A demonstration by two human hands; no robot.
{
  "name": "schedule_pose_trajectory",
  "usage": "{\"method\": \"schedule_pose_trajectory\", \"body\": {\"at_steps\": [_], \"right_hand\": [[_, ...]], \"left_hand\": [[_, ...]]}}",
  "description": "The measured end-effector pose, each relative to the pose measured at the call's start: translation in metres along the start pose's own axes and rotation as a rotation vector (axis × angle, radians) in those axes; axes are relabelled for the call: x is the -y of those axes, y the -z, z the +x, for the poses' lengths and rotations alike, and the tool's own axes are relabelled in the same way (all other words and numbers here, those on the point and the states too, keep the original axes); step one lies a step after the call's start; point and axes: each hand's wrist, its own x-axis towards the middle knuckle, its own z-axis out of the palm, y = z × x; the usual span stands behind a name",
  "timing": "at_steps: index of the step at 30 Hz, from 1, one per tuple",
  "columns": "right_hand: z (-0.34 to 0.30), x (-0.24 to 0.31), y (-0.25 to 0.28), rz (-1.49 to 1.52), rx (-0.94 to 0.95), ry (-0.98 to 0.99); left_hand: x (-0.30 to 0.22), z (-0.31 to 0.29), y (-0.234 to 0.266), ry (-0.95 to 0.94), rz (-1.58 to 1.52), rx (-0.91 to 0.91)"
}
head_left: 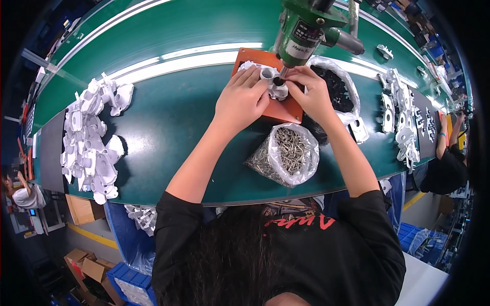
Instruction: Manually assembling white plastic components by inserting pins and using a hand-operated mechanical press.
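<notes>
A white moulded plastic part [278,92] with round openings lies on an orange-red base plate [278,111], right under the spindle of a green bench press [301,38]. My left hand [243,98] grips this part from its left side, fingers bent over its top. On the other side my right hand [310,92] has its thumb and fingers pinched together beside a small black piece [278,81] seated on the white part, close to the press tip. Whatever those fingertips hold is too small to make out.
Near me sits an open clear bag of small metal pins [292,153]. A bag of black parts [334,84] stands behind my right hand. White plastic parts are heaped at left [92,148] and right [403,117] on the green table [168,127]. Other people work at both far sides.
</notes>
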Motion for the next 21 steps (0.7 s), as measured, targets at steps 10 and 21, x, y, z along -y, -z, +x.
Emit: {"method": "schedule_pose_trajectory", "body": {"at_steps": [10, 21], "right_hand": [[-0.013, 0.008, 0.0, -0.412, 0.021, 0.231], [-0.023, 0.013, -0.004, -0.497, 0.008, 0.265]], "left_hand": [[-0.001, 0.001, 0.001, -0.009, 0.011, 0.009], [-0.004, 0.002, 0.003, -0.011, -0.003, 0.003]]}}
